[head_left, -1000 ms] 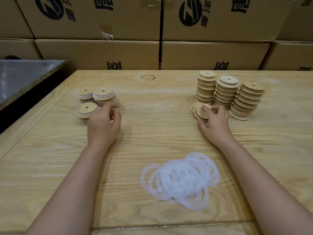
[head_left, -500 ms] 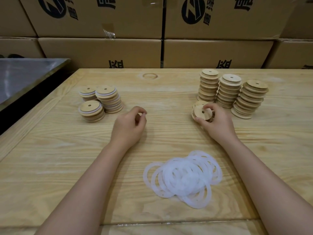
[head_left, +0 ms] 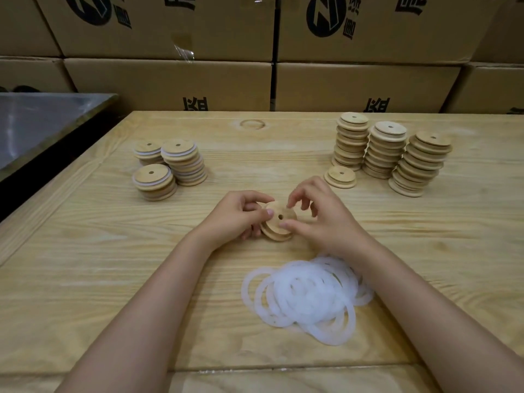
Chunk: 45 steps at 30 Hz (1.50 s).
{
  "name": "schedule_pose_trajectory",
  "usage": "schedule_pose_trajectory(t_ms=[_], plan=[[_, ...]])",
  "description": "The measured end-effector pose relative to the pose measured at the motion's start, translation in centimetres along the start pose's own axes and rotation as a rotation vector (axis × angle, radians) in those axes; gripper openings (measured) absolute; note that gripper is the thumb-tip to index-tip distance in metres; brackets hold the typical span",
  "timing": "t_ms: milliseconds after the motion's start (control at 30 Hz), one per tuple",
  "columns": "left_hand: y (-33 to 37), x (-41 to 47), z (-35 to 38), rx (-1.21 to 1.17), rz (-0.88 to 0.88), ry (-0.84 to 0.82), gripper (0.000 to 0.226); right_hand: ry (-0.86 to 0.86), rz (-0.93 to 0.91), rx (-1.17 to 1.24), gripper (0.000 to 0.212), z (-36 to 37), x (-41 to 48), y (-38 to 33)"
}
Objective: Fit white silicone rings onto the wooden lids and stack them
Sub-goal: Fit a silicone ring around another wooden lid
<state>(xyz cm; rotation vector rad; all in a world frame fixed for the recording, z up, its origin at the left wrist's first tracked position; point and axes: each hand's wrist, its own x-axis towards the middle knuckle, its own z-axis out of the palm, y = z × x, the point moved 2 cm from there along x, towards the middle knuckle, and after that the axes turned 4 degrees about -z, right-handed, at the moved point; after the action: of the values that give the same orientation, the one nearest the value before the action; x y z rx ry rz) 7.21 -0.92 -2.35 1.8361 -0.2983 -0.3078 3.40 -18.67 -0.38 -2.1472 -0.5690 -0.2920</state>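
Observation:
A bare wooden lid (head_left: 279,222) with a centre hole is held tilted above the middle of the table. My left hand (head_left: 236,219) grips its left edge with thumb on top. My right hand (head_left: 320,219) pinches its right edge with thumb and fingertips. A heap of white silicone rings (head_left: 309,296) lies on the table just in front of my right wrist. At the left stand three short stacks of lids with white rings fitted (head_left: 170,168). At the right stand three tall stacks of bare lids (head_left: 391,151), with one lid (head_left: 340,177) lying alone beside them.
The wooden table (head_left: 113,265) has a raised rim along its left side. A grey metal surface (head_left: 42,123) lies beyond the left edge. Cardboard boxes (head_left: 198,80) form a wall right behind the table's far edge.
My right hand carried a lid from beside the right stacks to the middle of the table. My left hand came over from the left stacks and took hold of the lid's other edge.

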Motion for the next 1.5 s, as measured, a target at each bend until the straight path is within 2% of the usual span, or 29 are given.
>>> schedule_pose_trajectory(t_ms=[33,100,167,200,300,400,600,667,733,800,867,967,1067,1267,1500], plan=[[0.0,0.0,0.0,0.012,0.015,-0.008,0.027,-0.053,-0.017,0.059,0.022,-0.5,0.0,-0.4],[-0.1,0.0,0.0,0.023,0.039,-0.035,0.025,-0.328,0.004,0.135,0.017,-1.1,-0.3,-1.2],[-0.1,0.0,0.0,0.011,0.049,-0.061,0.024,-0.628,0.059,0.086,0.019,-0.9,-0.9,-1.4],[0.0,0.0,0.1,0.001,0.051,-0.07,0.024,-0.714,0.081,0.038,0.021,-0.8,-1.2,-1.3],[0.0,0.0,0.1,-0.024,0.042,-0.074,0.027,-0.73,0.089,-0.048,0.019,-0.5,-1.4,-0.9],[0.0,-0.1,0.1,-0.048,0.029,-0.069,0.025,-0.724,0.107,-0.031,0.013,-0.5,-1.4,-0.8],[0.0,-0.3,0.0,-0.109,0.034,-0.08,0.023,-0.637,0.119,0.109,0.006,-1.3,-1.3,-1.2],[0.2,-0.4,0.0,-0.133,0.05,-0.087,0.024,-0.495,0.114,0.238,0.01,-1.9,-1.1,-1.4],[0.3,-0.6,-0.1,-0.187,0.062,-0.088,0.026,-0.263,0.093,0.316,0.01,-2.3,-0.7,-1.3],[0.2,-0.7,-0.2,-0.232,0.056,-0.087,0.026,-0.062,0.095,0.293,0.009,-2.5,-0.4,-0.8],[0.3,-0.8,-0.3,-0.275,0.059,-0.093,0.028,0.048,0.129,0.252,0.011,-2.3,-0.2,-0.2],[0.3,-0.8,-0.2,-0.315,0.074,-0.088,0.024,0.106,0.181,0.2,0.014,-1.6,-0.2,0.5],[0.3,-0.7,-0.2,-0.31,0.078,-0.077,0.022,0.137,0.197,0.248,0.015,-0.7,-0.1,0.9],[0.7,-0.9,0.1,-0.34,0.087,-0.094,0.03,0.241,0.16,0.244,0.012,0.1,-0.1,1.3],[0.8,-0.7,1.0,-0.173,0.165,-0.008,0.025,0.306,0.125,0.25,0.013,0.4,0.0,1.1]])
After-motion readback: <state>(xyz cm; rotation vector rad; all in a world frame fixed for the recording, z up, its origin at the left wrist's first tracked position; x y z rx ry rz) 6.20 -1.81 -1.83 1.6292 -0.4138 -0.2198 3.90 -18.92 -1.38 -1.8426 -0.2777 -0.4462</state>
